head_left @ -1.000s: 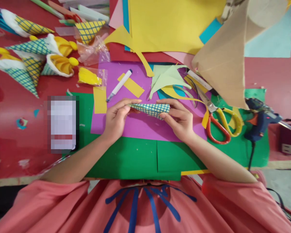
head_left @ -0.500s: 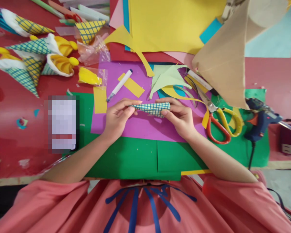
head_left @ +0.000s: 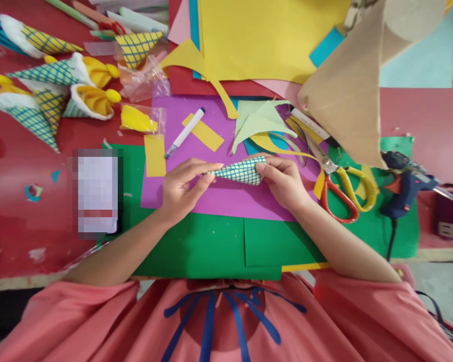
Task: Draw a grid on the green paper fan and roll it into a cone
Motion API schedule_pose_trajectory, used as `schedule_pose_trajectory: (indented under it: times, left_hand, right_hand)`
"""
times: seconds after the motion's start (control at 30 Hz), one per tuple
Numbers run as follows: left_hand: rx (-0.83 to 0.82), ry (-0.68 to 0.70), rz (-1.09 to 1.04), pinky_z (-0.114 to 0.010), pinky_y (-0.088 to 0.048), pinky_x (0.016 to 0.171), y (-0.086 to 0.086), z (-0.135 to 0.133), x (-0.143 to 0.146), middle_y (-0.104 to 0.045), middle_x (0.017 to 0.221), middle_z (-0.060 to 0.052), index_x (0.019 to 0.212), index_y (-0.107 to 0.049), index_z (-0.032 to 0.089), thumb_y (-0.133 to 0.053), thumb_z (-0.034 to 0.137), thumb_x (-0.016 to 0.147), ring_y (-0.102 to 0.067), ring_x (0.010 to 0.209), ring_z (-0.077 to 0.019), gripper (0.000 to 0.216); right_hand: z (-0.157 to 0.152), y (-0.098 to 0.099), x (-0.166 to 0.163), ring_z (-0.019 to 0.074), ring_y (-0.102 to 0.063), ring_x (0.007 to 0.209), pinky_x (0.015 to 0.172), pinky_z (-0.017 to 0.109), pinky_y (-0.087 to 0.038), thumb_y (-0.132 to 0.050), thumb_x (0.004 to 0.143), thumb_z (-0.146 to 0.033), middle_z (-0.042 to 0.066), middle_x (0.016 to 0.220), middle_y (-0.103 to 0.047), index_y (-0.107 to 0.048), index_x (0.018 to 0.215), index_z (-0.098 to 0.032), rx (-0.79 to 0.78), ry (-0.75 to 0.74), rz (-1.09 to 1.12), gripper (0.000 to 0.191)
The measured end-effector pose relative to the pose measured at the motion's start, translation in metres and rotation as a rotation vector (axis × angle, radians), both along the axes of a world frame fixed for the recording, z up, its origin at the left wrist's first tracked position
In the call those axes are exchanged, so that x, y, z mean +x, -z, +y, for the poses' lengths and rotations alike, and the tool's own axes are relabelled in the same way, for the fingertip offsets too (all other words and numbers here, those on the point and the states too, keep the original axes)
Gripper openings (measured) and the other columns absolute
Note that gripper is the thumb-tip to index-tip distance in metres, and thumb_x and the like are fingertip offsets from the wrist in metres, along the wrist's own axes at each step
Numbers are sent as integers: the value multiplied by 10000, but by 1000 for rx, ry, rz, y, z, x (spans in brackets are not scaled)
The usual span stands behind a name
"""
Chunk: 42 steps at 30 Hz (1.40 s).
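Note:
Between my hands is a small paper cone (head_left: 240, 172), pale green with a dark blue-green grid, its tip pointing left. My left hand (head_left: 184, 190) pinches the tip between thumb and fingers. At the wide end, my right hand (head_left: 285, 182) grips the rim, thumb on the near side and the other fingers partly hidden behind. Below the cone lies a purple sheet (head_left: 222, 201). A white marker (head_left: 184, 132) rests just beyond my left hand, and scissors (head_left: 335, 183) with red and yellow handles lie right of my right hand.
Finished-looking cones (head_left: 33, 120) with white rims cluster at the far left. A phone-like blurred device (head_left: 98, 193) lies left. At right are a glue gun (head_left: 402, 188) and a large tan cone (head_left: 343, 90). Green paper scraps (head_left: 262, 123) and yellow sheets (head_left: 264, 40) lie beyond my hands.
The cone has turned slightly in my hands, and its wide end now looks broader and hangs lower. My right thumb has moved up and right along the rim.

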<state>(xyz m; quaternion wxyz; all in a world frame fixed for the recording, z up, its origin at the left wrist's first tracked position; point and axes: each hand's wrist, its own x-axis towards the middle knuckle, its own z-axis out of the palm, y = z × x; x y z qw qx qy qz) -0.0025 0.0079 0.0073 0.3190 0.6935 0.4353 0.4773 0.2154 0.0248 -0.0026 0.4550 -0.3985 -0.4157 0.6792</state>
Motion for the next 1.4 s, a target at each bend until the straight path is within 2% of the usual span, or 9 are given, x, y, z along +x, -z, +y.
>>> schedule_pose_trajectory:
  times: [0.17, 0.3, 0.5, 0.67, 0.87, 1.13, 1.27, 1.4]
  left_hand:
    - [123, 4, 113, -230, -518, 702, -1, 0, -1, -711, 904, 26, 1079, -673, 298, -589, 193, 871, -643, 801, -96, 248]
    - [183, 36, 161, -203, -512, 697, -1, -1, -3, -707, 947, 33, 1139, -646, 311, -596, 161, 860, -645, 809, -86, 321]
    - [233, 81, 182, -204, -526, 705, 0, -3, -4, -709, 1001, 21, 1219, -597, 334, -597, 128, 841, -658, 838, -98, 430]
    - [137, -20, 125, -250, -548, 740, 0, -1, -1, -716, 913, 25, 1064, -684, 319, -597, 194, 849, -662, 835, -118, 264]
    - [-220, 13, -63, -185, -551, 612, 2, -3, 2, -719, 957, 10, 1069, -680, 275, -585, 258, 872, -666, 662, -79, 219]
    - [-163, -22, -14, -183, -538, 642, 1, -3, 2, -727, 904, 20, 1027, -695, 271, -599, 239, 862, -660, 687, -81, 193]
    - [-150, -64, -7, -172, -527, 618, 1, -3, 2, -727, 886, 22, 1001, -699, 260, -599, 256, 863, -651, 662, -73, 170]
    - [-159, -107, -13, -169, -522, 603, 2, -2, 2, -722, 848, 22, 965, -703, 245, -595, 277, 867, -640, 638, -71, 150]
  right_hand:
    - [1, -1, 1, 99, -498, 670, 615, 248, -387, -655, 809, -322, -2, 690, -550, -661, 613, -177, -61, 4, 7, 244]
    - [1, 1, 0, 90, -450, 618, 592, 248, -368, -648, 812, -357, -17, 616, -463, -590, 544, -173, -69, 43, 3, 330]
    - [2, 4, 1, 98, -449, 604, 572, 257, -371, -655, 795, -401, -13, 629, -474, -572, 556, -185, -55, 31, -28, 332]
    - [3, 4, 1, 121, -479, 657, 604, 271, -408, -643, 800, -408, -3, 640, -472, -551, 536, -191, -8, 22, -78, 354]
    - [1, 2, 0, 118, -503, 678, 623, 276, -417, -616, 833, -390, 1, 670, -499, -521, 500, -180, 38, -14, -56, 404]
    - [-1, 3, 0, 132, -585, 734, 714, 300, -488, -571, 856, -437, 14, 749, -626, -741, 745, -216, 85, -27, -124, 300]
    - [-1, 1, 0, 141, -611, 787, 731, 298, -497, -569, 860, -424, 17, 781, -655, -756, 768, -229, 116, -51, -153, 286]
    - [-1, -1, -1, 172, -628, 937, 838, 334, -497, -565, 860, -426, 24, 979, -677, -721, 699, -227, 150, -27, -151, 300]
